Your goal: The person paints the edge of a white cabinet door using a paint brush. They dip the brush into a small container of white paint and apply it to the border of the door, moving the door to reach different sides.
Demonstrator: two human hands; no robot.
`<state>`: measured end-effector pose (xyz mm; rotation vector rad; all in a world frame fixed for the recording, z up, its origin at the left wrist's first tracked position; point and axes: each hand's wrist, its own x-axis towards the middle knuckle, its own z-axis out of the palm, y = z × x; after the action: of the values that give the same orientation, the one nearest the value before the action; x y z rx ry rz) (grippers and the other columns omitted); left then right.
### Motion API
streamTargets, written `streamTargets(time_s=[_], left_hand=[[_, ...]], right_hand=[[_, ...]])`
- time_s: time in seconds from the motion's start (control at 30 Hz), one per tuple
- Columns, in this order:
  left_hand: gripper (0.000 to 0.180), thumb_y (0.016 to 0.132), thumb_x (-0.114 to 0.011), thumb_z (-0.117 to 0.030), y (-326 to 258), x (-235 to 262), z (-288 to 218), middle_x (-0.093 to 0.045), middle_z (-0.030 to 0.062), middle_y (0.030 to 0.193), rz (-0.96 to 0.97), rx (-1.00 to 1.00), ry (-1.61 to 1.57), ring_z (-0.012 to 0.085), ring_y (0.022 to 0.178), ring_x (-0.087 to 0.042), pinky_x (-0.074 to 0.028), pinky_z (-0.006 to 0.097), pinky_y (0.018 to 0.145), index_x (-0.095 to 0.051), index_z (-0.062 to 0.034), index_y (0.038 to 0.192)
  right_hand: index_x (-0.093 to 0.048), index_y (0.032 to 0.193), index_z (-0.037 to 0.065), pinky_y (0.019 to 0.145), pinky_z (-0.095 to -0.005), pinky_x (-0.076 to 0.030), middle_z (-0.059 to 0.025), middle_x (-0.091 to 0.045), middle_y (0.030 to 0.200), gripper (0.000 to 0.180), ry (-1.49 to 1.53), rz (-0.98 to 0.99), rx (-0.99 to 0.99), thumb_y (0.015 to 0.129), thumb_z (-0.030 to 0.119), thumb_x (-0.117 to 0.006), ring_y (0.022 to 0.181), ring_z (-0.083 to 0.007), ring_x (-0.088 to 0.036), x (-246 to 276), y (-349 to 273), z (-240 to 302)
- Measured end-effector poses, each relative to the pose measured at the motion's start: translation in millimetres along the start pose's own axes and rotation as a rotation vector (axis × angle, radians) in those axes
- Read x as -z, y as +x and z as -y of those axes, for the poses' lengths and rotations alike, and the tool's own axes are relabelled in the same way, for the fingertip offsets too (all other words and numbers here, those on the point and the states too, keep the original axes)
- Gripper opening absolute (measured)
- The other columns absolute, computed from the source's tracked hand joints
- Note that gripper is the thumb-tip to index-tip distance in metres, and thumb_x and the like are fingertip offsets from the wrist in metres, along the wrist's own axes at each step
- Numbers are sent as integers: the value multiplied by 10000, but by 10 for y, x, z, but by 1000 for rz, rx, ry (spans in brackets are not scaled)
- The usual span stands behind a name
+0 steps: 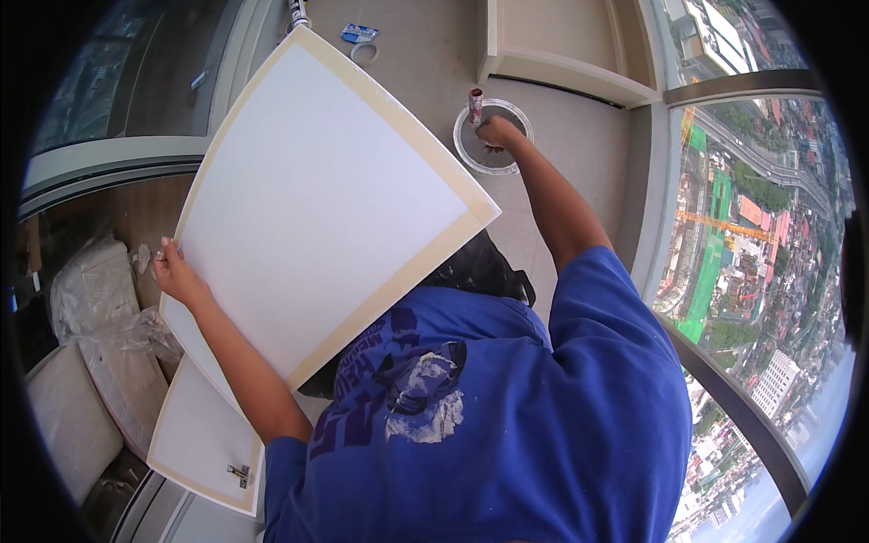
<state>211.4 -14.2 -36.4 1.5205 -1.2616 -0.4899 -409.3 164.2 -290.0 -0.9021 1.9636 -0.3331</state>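
Observation:
A large white panel [317, 208] with a beige border strip leans across my lap. At its left edge is my left hand [181, 274], fingers curled and closed on that edge, with the forearm lying across the panel. My right hand [498, 133] reaches down into a round white bucket [464, 154] of grey material on the floor. Its fingers are bent closed; what they hold is hidden. Beside that hand, a red and white cylinder [476, 107] stands upright at the bucket's far left rim.
A second white panel with a metal hinge [239, 474] lies at lower left, near plastic-wrapped padded pieces [95, 299]. A tape roll [364, 53] and blue packet [359, 33] are on the far floor. A beige cabinet frame [570, 81] stands far right, next to tall windows [724, 208].

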Motion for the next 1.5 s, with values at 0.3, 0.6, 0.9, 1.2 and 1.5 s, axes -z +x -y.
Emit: streamTargets(time_s=[0.3,0.6,0.9,1.2,1.5], left_hand=[[308,1000,-767,-318,41,2,20,-730,54,909,3,4,-7,112,851,-646,-496,280,794,-692,-27,934],[311,1009,-756,-325,-4,12,8,-739,59,933,-5,26,-39,125,878,-666,-508,288,838,-680,-30,944],[299,1012,-751,-313,-5,29,-16,-744,63,949,-21,8,-54,127,894,-668,-508,289,833,-683,-25,962],[294,1007,-757,-301,-12,31,-12,-755,70,992,-35,9,-87,131,910,-680,-513,292,831,-697,-16,969],[281,1009,-753,-284,-67,0,-103,-756,76,1016,-35,10,-145,137,935,-694,-518,293,843,-700,-9,987]], right_hand=[[-795,988,-13,704,-432,-604,-205,-777,880,365,-102,43,-50,863,260,-586,738,-315,-770,-40,75,-26],[-817,1022,42,842,-431,-603,-206,-786,957,325,-111,-157,142,816,261,-693,885,-353,-770,286,-513,157],[-786,981,-7,667,-307,-577,-97,-781,822,214,339,-341,52,843,147,-728,689,-153,-728,622,-1620,44],[-743,916,-11,626,-293,-551,-93,-770,801,179,370,-335,-40,868,155,-699,677,-147,-714,676,-1943,-65],[-731,960,1,548,-262,-494,-95,-772,836,175,426,-309,-50,893,152,-672,663,-128,-697,647,-1960,-113]])
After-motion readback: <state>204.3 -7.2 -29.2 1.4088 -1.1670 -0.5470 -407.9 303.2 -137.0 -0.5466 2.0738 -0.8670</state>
